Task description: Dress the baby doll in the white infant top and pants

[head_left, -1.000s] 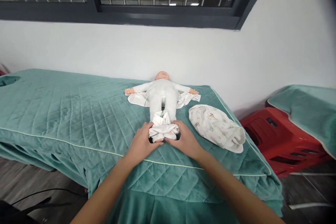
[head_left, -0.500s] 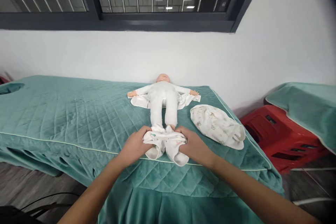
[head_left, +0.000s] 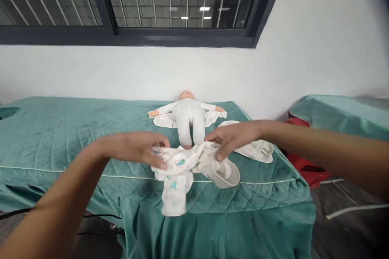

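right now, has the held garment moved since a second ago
Yes, toward the camera wearer: the garment lay wholly beyond the pale seam and now reaches across it.

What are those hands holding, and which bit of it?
Small white printed pants: the left hand has the upper left edge, the right hand the upper right edge.

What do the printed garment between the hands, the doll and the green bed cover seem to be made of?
Printed garment: thin, matte knit, probably cotton; it drapes and creases softly.
Doll: the white body looks like matte stuffed fabric; the head, smooth and moulded-looking, may be vinyl or soft plastic.
Green bed cover: velvet-like plush, likely synthetic, with stitched diamond quilting and soft sheen.
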`<action>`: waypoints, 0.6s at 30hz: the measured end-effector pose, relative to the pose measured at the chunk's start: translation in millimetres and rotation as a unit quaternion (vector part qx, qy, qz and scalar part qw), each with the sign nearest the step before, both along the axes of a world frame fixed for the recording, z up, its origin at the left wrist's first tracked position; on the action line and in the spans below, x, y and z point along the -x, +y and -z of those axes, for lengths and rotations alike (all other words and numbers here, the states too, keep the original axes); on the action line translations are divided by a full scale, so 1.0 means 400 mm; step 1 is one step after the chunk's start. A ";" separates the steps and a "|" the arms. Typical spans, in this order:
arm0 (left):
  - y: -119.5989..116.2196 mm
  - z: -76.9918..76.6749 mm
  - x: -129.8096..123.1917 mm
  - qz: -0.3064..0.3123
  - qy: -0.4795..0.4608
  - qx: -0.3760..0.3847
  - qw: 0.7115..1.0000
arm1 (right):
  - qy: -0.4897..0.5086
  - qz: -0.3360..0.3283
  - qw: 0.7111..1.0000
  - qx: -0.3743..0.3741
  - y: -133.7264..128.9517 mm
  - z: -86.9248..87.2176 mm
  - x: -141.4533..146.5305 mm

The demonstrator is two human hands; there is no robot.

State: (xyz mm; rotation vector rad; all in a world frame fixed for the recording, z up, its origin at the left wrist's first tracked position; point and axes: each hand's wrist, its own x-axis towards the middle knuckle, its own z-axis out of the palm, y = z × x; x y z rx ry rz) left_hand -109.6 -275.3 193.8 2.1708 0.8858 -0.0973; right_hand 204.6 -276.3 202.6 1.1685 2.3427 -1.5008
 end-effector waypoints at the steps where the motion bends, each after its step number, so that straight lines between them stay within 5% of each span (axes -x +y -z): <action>1: 0.001 -0.028 0.007 -0.020 -0.005 -0.033 0.999 | -0.022 0.008 0.999 -0.038 0.010 -0.032 0.010; 5: -0.013 -0.103 -0.004 -0.118 -0.052 -0.217 0.968 | -0.012 0.076 0.984 -0.158 0.027 -0.126 0.068; 9: -0.041 -0.138 -0.045 -0.189 -0.173 -0.371 0.892 | 0.021 0.115 0.972 -0.202 0.002 -0.173 0.133; 14: -0.051 -0.144 -0.044 -0.229 -0.230 -0.459 0.827 | 0.037 0.120 0.958 -0.258 -0.040 -0.214 0.133; 18: -0.031 -0.130 -0.002 -0.263 -0.242 -0.495 0.792 | 0.030 0.157 0.911 -0.380 -0.031 -0.247 0.070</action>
